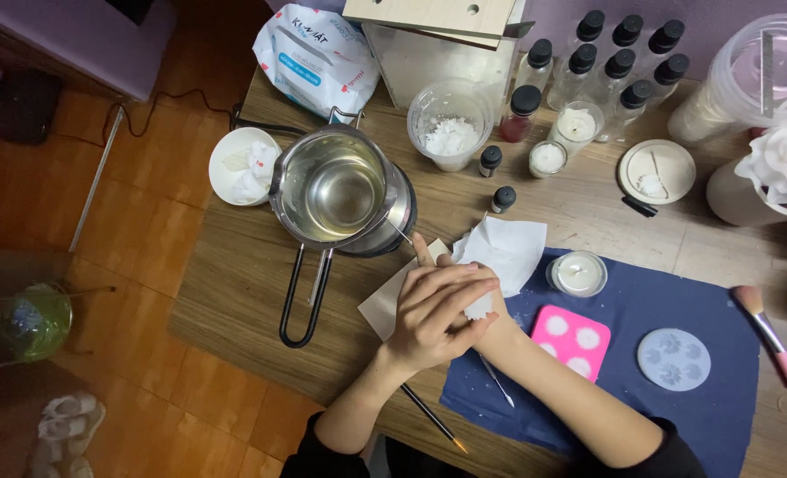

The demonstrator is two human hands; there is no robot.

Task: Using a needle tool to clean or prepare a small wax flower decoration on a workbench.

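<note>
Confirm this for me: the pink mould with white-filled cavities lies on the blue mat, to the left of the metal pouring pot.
Not quite. The head view shows the pink mould on the blue mat, but it lies to the right of the metal pouring pot, not to its left.

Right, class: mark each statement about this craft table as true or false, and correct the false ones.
1. The metal pouring pot holds clear liquid. True.
2. The pink mould lies on bare wood. False: it lies on the blue mat.
3. Both hands, left hand and right hand, meet over a small white piece. True.
4. The pink-handled brush is in the pot. False: it lies at the mat's right edge.
5. The round mould is pale blue. True.
</note>
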